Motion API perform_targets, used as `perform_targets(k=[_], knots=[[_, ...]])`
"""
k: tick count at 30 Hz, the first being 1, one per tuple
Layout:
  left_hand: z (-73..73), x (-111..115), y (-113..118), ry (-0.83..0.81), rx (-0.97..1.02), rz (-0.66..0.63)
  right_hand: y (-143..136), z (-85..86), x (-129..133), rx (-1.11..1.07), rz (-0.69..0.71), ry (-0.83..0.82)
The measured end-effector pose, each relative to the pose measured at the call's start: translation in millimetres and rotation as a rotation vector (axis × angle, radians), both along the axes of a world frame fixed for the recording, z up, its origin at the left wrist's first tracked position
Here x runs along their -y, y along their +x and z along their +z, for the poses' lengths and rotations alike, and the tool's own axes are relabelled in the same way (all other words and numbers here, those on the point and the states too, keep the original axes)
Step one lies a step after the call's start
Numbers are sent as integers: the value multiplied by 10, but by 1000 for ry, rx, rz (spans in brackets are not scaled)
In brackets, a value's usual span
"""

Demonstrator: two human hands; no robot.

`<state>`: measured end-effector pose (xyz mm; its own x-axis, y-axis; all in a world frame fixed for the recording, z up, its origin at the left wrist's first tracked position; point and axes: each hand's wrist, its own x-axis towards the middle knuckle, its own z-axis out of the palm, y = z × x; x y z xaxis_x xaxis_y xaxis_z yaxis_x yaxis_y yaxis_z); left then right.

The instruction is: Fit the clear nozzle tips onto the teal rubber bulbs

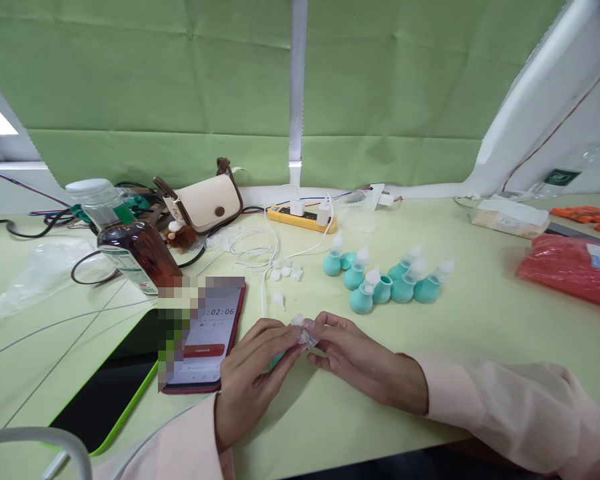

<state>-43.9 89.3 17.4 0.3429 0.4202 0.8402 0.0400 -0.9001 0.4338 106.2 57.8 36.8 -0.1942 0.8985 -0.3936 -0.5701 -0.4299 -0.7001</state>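
Note:
My left hand point(257, 367) is closed around a teal squeeze bulb, of which only a sliver of its teal side point(276, 361) shows under the fingers. Between both hands' fingertips sits a clear plastic nozzle piece point(306, 333); my right hand point(363, 360) pinches it from the right. Beyond them lies a loose translucent tip point(279, 300), near several small clear caps point(286, 272). To the right, several teal bulbs point(403, 289) stand with translucent tips in their necks. One bulb point(382, 289) among them has a bare open mouth, and another point(349, 260) appears to lie tipped over.
Left of my hands lie a phone with a lit timer point(205, 340) and a black phone in a green case point(115, 380). Behind are a brown bottle point(137, 250), a cream handbag point(207, 203), white cables and a yellow power strip point(300, 219). A red package point(570, 267) lies far right.

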Motion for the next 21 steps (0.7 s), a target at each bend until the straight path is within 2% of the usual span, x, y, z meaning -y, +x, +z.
perform_targets(k=[11, 21], knots=[[18, 7, -22, 54, -66, 4, -12, 7, 41, -27, 19, -10], [22, 16, -26, 226, -133, 133, -24, 44, 58, -23, -6, 6]])
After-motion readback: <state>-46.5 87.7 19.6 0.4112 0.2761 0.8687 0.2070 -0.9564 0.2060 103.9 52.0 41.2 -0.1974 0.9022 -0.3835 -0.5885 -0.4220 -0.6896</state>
